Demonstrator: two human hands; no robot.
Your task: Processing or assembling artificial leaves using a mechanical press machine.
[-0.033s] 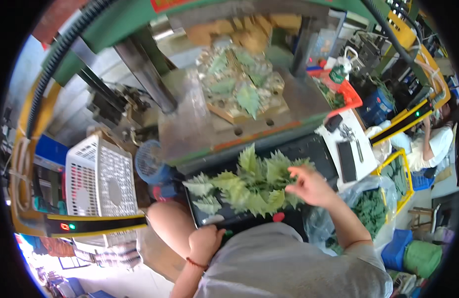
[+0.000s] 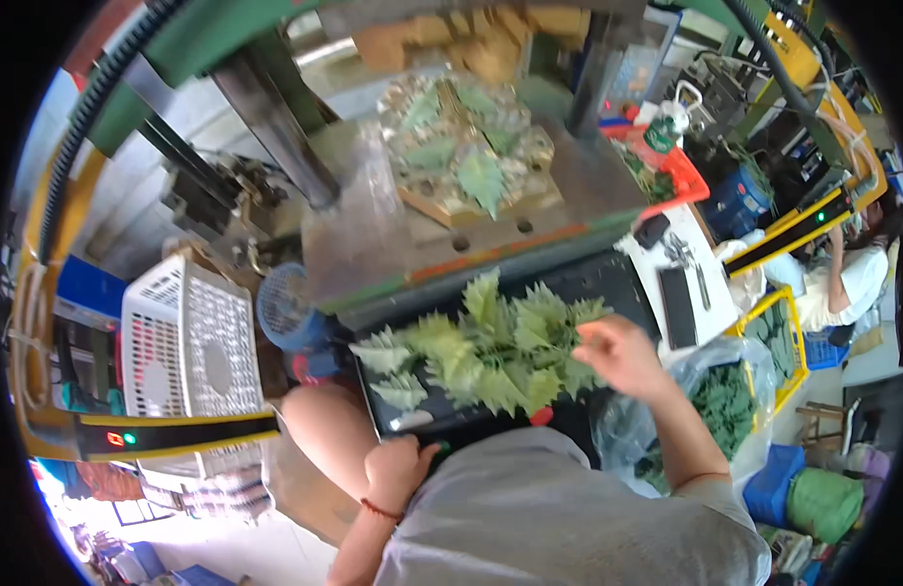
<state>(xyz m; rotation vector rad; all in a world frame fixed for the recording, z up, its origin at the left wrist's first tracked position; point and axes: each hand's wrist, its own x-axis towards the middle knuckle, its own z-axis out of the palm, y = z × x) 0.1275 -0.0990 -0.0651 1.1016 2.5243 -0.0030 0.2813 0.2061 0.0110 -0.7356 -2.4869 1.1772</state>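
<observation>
A pile of jagged-edged green leaves [image 2: 491, 352] lies on a black tray [image 2: 608, 283] in front of me. My right hand [image 2: 622, 356] is at the pile's right edge with its fingers curled together; whatever they may pinch is too small to make out. At the tray's near left edge, my left hand [image 2: 398, 472] is closed, a small dark green bit showing by its thumb. Paler leaves [image 2: 383, 352] lie at the left end of the tray. Beyond it, several leaves [image 2: 482, 182] rest spread out on a metal mould [image 2: 539, 161] on the press bed.
Steel columns [image 2: 276, 117] flank the mould. A white basket [image 2: 217, 342] and a blue basket [image 2: 286, 306] stand left. At right are a white board [image 2: 700, 283] with a dark phone-like slab [image 2: 678, 308], a red bin [image 2: 691, 176], and a clear bag [image 2: 627, 430] of green leaves. Another person sits far right.
The fingers of my right hand have drawn together from a more spread pose beside the leaves. My left hand stays at the tray edge. The whole view has shifted slightly.
</observation>
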